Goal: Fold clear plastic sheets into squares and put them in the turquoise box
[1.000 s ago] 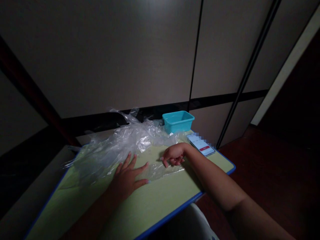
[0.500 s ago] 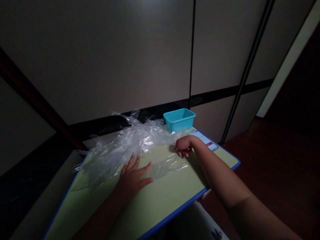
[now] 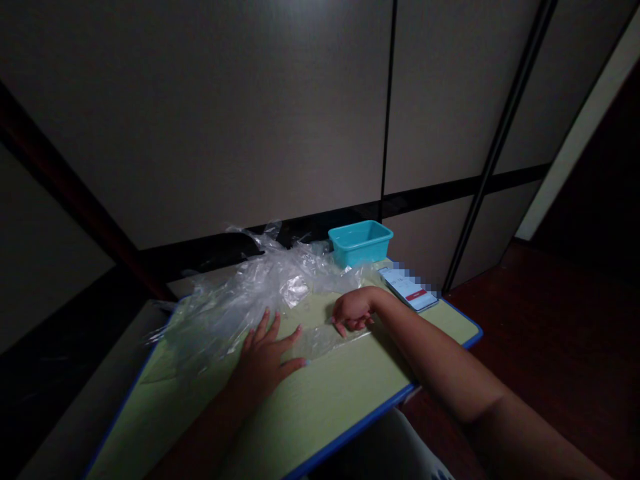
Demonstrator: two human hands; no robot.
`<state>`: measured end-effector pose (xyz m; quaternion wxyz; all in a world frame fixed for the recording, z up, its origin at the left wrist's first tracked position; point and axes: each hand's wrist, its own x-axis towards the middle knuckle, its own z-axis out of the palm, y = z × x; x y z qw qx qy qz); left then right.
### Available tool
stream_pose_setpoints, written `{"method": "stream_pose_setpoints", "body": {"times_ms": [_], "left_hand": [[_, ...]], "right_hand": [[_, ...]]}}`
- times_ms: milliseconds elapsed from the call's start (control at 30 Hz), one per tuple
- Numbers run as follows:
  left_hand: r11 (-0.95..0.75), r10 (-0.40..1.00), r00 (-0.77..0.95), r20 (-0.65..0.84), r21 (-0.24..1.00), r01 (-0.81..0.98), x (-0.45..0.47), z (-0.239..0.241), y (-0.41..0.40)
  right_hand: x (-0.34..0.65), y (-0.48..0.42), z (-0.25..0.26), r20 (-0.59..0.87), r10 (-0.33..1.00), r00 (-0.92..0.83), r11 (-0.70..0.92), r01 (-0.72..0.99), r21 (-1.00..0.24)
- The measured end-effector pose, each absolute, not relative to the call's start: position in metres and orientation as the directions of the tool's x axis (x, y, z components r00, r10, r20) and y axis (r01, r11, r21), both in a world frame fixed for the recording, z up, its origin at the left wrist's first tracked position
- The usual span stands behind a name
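Far left: dark floor and a grey ledge beside the bench (image 3: 320,407), pale green on top with a blue rim.

On the bench's left and rear: clear plastic sheet (image 3: 240,300), crumpled and heaped high toward the wall, thinning to a flatter single layer near the middle. Probably very light, limp and slippery; likely to cling, crease and slide rather than hold a shape, and to tear if tugged at one point. Best taken at a free edge or corner, pinched flat between thumb and fingers, with the other palm pinning the rest.

Left hand (image 3: 265,360): flat on the near edge of the sheet, palm down, fingers spread wide, grip fully opened out and closed round nothing, only pressing the film to the bench.

Just right of it: right hand (image 3: 351,311), knuckles up, fingers curled under toward the flat part of the sheet. Fingertips at or on the film; whether a fold is actually pinched inside that grip, cannot tell.

Behind, at the back edge near the wall: teal tub (image 3: 361,243), upright, touching the heap's right fringe.

Right of the right wrist: phone (image 3: 409,289), lying face up with the screen lit, near the bench's right edge and apart from the sheet.

Far right: dark reddish floor.
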<state>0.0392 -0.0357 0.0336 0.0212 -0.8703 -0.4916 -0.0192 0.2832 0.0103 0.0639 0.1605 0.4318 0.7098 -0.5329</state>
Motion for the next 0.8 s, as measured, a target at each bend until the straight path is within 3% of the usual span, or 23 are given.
{"method": "stream_pose_setpoints", "body": {"times_ms": [433, 633, 700, 800], "left_hand": [[-0.503, 0.863, 0.503, 0.044, -0.011, 0.864, 0.039, 0.034, -0.037], [-0.52, 0.85, 0.519, 0.091, -0.006, 0.854, 0.038, 0.031, -0.037], [-0.521, 0.85, 0.519, 0.09, 0.0, 0.854, 0.038, 0.031, -0.036], [-0.522, 0.851, 0.519, 0.082, 0.006, 0.853, 0.038, 0.031, -0.036]], "right_hand": [[0.316, 0.017, 0.074, -0.658, 0.622, -0.425, 0.082, 0.87, -0.485], [0.294, 0.006, 0.074, -0.521, 0.663, -0.537, 0.104, 0.755, -0.647], [0.281, 0.004, 0.069, -0.509, 0.589, -0.627, 0.049, 0.657, -0.752], [0.267, 0.003, 0.062, -0.587, 0.501, -0.636, -0.031, 0.664, -0.747]]}}
